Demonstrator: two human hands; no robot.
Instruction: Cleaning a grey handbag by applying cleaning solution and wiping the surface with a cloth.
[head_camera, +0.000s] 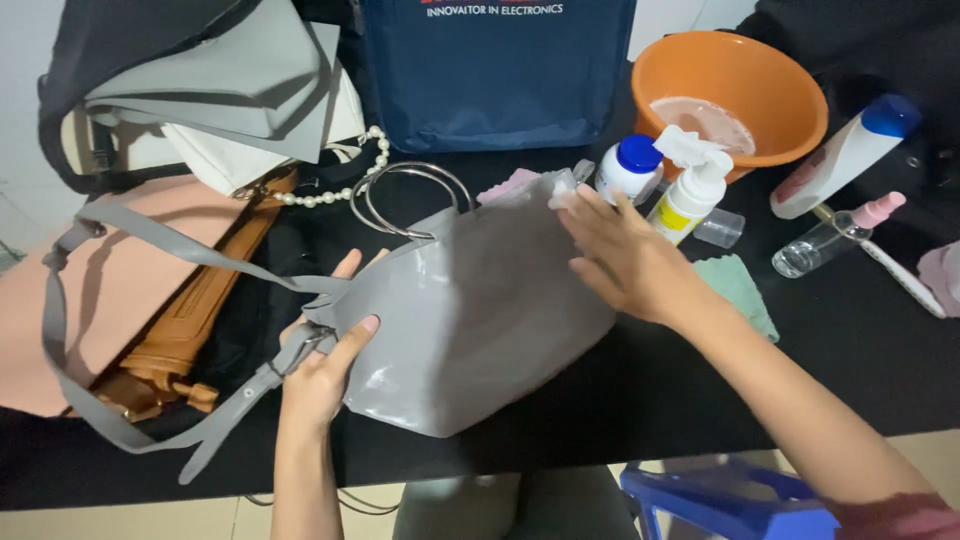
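Observation:
A glossy grey handbag (470, 320) with two metal ring handles (405, 200) lies on the black table. My left hand (325, 365) grips its left edge where the long grey strap (150, 300) joins. My right hand (620, 255) lies flat on the bag's upper right corner, its fingers pressing a small white wipe (560, 190) against the surface.
Behind the bag stand a white pump bottle (690, 195), a blue-capped jar (630, 165) and an orange basin (730, 90). A green cloth (740, 290) and a clear spray bottle (835, 235) lie right. Pink, tan and white bags (180, 280) pile up left; a navy bag (495, 70) stands behind.

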